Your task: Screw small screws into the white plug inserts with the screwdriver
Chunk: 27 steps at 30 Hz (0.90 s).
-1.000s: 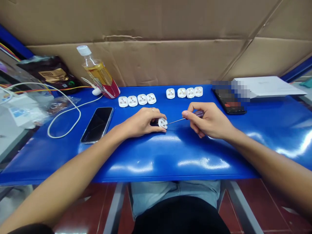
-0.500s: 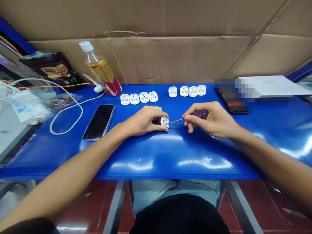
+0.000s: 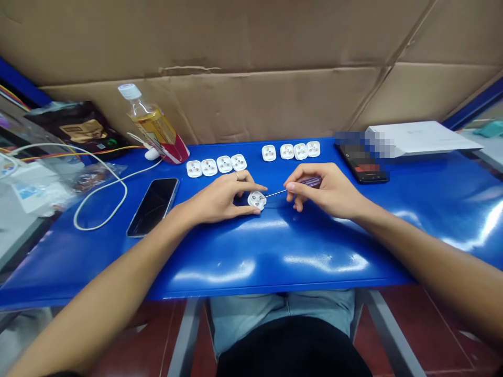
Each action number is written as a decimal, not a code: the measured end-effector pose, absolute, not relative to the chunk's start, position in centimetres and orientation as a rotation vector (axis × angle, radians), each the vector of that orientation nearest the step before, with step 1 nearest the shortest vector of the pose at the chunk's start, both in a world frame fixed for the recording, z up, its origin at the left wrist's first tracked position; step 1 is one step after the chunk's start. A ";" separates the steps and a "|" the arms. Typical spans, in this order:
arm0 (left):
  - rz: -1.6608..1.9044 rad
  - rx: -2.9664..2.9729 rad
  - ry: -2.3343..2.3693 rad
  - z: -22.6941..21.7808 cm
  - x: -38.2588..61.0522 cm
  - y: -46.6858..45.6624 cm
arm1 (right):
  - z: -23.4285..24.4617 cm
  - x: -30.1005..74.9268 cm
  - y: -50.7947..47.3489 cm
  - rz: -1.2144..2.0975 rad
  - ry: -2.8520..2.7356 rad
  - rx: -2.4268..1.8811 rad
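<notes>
A small round white plastic piece with metal contacts [image 3: 257, 201], like the inside of a plug or socket, is between the thumb and fingers of my left hand [image 3: 226, 198], low over the table. My right hand [image 3: 324, 189] is closed round the purple handle of a screwdriver [image 3: 277, 193]. Its thin metal shaft points left, and the tip meets the face of the white piece near a contact. Beyond my hands, several squarish white pieces with metal contacts stand in a left row [image 3: 209, 167] and a right row [image 3: 300, 151].
On the blue table [image 3: 220, 251] lie a phone [image 3: 153, 207] and a looped white cable [image 3: 126, 193] at left. A drink bottle [image 3: 159, 131] stands behind them. At right are a dark device [image 3: 363, 167] and a white box [image 3: 424, 137]. Cardboard [image 3: 251, 104] lines the back.
The view has shifted a little. My left index finger has straightened, and more of the white piece's face shows, turned slightly. The screwdriver tip stays at the piece.
</notes>
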<state>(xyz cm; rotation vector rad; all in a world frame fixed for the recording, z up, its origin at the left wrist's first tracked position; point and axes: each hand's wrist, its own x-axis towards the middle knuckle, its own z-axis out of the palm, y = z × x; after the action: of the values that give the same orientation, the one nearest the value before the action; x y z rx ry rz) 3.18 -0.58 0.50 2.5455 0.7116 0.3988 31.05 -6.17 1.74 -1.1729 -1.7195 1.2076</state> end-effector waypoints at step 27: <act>0.452 2.479 1.011 6.1 5.1 7.7 | 1.8 31.3 -6.5 1.025 -1.854 -1.210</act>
<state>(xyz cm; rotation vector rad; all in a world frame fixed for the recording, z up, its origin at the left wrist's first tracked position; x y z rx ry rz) 5.09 7.72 6.12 2.4790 1.0106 0.4517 31.34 -6.53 1.78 -1.2104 -1.8544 1.0253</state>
